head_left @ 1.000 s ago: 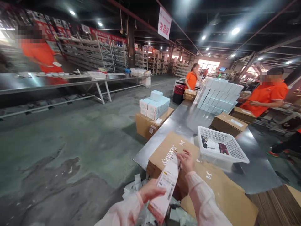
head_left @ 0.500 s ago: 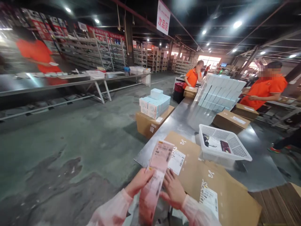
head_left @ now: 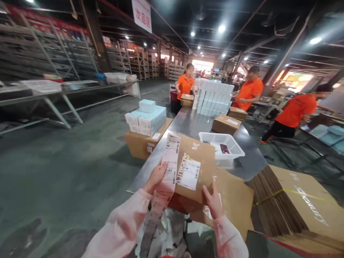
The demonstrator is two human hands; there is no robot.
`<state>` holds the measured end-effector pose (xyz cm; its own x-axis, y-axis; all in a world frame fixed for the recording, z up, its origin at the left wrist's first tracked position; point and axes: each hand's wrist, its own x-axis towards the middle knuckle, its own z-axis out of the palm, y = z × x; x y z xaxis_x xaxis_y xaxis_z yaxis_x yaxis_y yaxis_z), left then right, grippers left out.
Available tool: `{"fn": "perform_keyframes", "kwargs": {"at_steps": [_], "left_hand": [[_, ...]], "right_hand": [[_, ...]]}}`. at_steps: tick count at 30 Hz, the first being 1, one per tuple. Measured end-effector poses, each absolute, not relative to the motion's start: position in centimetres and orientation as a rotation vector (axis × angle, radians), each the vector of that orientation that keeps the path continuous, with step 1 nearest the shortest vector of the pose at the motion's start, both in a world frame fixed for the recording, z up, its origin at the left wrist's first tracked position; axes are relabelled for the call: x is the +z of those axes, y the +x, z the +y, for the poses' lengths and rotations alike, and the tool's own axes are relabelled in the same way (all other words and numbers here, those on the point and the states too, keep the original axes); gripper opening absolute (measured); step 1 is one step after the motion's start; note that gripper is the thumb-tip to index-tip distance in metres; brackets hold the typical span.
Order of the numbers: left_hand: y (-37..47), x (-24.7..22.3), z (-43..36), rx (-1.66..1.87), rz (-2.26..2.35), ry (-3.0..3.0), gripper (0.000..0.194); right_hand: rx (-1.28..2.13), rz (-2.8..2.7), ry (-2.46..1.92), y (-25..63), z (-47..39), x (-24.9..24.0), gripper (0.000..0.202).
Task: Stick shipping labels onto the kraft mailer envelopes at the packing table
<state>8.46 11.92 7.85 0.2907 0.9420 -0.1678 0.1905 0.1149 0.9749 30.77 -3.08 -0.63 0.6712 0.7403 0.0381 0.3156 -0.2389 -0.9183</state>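
Note:
My left hand (head_left: 156,178) is closed on a long strip of printed labels (head_left: 172,152), which hangs down toward my lap. Beside the strip, a flat brown carton (head_left: 197,147) bearing a white label (head_left: 190,174) is tilted up off the metal table. My right hand (head_left: 213,200) grips its lower right edge between thumb and fingers. Another flat carton (head_left: 233,190) lies beneath and to the right, partly covered. Crumpled pale paper (head_left: 172,229) shows below my hands.
A white basket (head_left: 223,157) holding small items stands on the metal table (head_left: 185,120). Strapped flat cartons (head_left: 303,193) are at the right. Pale blue boxes (head_left: 146,120) sit on a carton to the left. Three people in orange shirts are beyond.
The view has swung right. My right hand has moved from beside the label strip to a carton's edge, and that carton is now lifted. The strip remains in my left hand.

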Motion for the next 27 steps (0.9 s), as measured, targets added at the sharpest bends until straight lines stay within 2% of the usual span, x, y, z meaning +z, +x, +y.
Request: {"fn": "perform_keyframes", "kwargs": {"at_steps": [2, 4, 7, 10, 12, 16, 20, 23, 27], "left_hand": [[8.7, 8.8, 9.3, 0.856, 0.943, 1.079, 0.045], [8.6, 9.3, 6.6, 0.877, 0.814, 0.889, 0.052], [8.6, 9.1, 3.0, 0.830, 0.780, 0.946, 0.054], [8.9, 8.2, 0.6, 0.745, 0.702, 1.083, 0.049], [9.0, 7.9, 0.1, 0.747, 0.655, 1.153, 0.045], [8.0, 8.1, 1.4, 0.879, 0.678, 1.046, 0.048], [6.8, 6.9, 2.3, 0.867, 0.806, 1.069, 0.046], [6.9, 5.2, 2.2, 0.980, 0.953, 1.056, 0.052], [7.5, 3.1, 2.7, 1.089, 1.120, 0.992, 0.055]], "right_hand": [[0.457, -0.671, -1.782, 34.2, -6.8, 1.4, 0.097], [0.363, -0.557, -1.927, 37.3, -10.2, 3.4, 0.098], [0.229, -0.557, -2.168, 37.5, -12.3, 5.7, 0.089], [0.541, -0.843, -1.831, 31.3, -10.4, 6.7, 0.080], [0.769, -0.898, -1.540, 25.8, -8.4, 6.8, 0.067], [1.025, -1.000, -1.386, 19.6, -5.9, 7.0, 0.054], [1.040, -1.113, -1.389, 20.7, -3.4, 8.8, 0.058], [1.020, -1.235, -1.482, 21.7, -1.2, 9.8, 0.050], [0.925, -1.376, -1.546, 21.6, 1.3, 8.3, 0.045]]}}
